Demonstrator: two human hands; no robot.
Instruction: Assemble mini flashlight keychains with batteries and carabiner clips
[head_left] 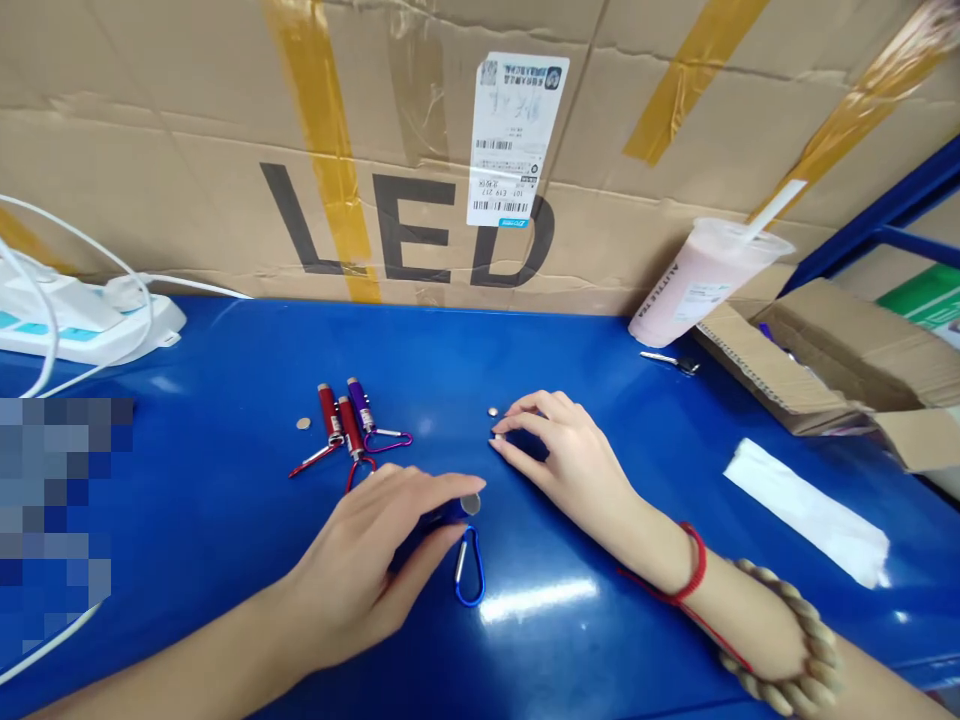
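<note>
My left hand [390, 545] is closed around a small blue flashlight [470, 505], its silver end facing right. A blue carabiner [470, 570] hangs from it over the table. To the right, the thumb and fingertips of my right hand [559, 440] pinch a small silver button cell [499, 436] at the table surface, partly hidden by the fingers. Another button cell [492, 412] lies just beyond those fingertips. Beyond my left hand lie a purple flashlight [361, 402] and two red flashlights [329, 412], each with a carabiner. A small round disc [303, 424] rests left of them.
A large cardboard box [225, 120] stands along the back of the blue table [600, 650]. A white power strip [142, 325] with cables is at left. On the right are a drink cup [686, 285], a black-ended key-like object [670, 362], an open carton [817, 400] and a folded tissue [810, 512].
</note>
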